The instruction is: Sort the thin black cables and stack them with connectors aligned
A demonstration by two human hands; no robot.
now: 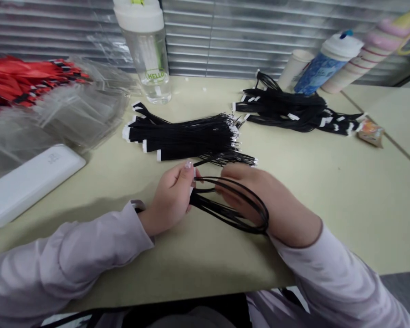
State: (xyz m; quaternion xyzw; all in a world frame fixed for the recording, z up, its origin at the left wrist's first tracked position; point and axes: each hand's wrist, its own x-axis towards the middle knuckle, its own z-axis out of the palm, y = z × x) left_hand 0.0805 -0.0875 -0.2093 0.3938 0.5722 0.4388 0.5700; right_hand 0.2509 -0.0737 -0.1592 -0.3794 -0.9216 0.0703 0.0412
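Pinched in my left hand (172, 196) is a white connector end of a black cable bundle (222, 210), whose wires loop out to the right. My right hand (259, 200) is beside the loop, which passes in front of its palm; its fingers are curled and blurred, and what they hold is hidden. Just beyond my hands lies a pile of black cables (184, 134) with white connectors at the left and loose wire ends at the right. Another heap of black cables (294, 109) with white connectors lies farther back at the right.
A white power bank (34, 182), clear plastic bags (85, 111) and red-and-black items (23, 77) are at the left. A clear bottle (150, 59), blue bottle (328, 59), white cup (294, 68) and pink umbrella-like object (369, 50) stand along the blinds. A small packet (371, 132) lies right.
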